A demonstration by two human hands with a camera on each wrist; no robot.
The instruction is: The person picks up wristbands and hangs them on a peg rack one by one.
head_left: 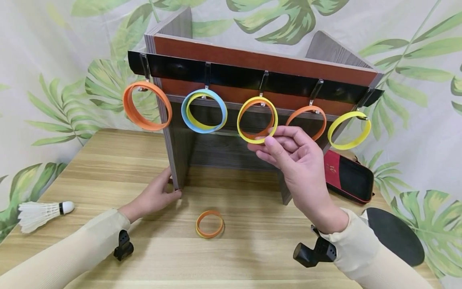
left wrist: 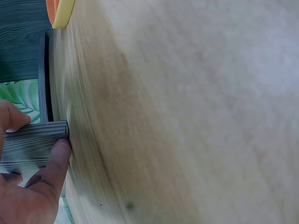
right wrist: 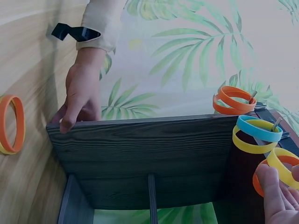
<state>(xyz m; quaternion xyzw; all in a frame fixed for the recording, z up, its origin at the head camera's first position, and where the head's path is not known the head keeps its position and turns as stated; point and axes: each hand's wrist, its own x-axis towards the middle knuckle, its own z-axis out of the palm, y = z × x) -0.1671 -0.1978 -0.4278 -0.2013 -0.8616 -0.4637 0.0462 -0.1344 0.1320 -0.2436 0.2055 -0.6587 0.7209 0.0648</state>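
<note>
My right hand [head_left: 304,166] pinches the lower right edge of a yellow silicone wristband [head_left: 240,124], whose top is right at the middle hook [head_left: 264,82]. Behind it on that hook is an orange wristband [head_left: 247,129]. Low on the rack's left side panel [left wrist: 28,144], my left hand [head_left: 153,197] grips the edge, thumb in front and fingers behind. Other hooks carry an orange wristband [head_left: 128,108] at far left, a blue one [head_left: 185,116] with a yellow one, an orange one [head_left: 323,124] and a yellow one [head_left: 364,135] at far right.
An orange wristband [head_left: 210,234] lies over a yellow one on the wooden table [head_left: 245,261] before the rack. A shuttlecock [head_left: 43,212] lies at left. Right of the rack are a red and black case [head_left: 355,176] and a dark, rounded flat object [head_left: 395,237].
</note>
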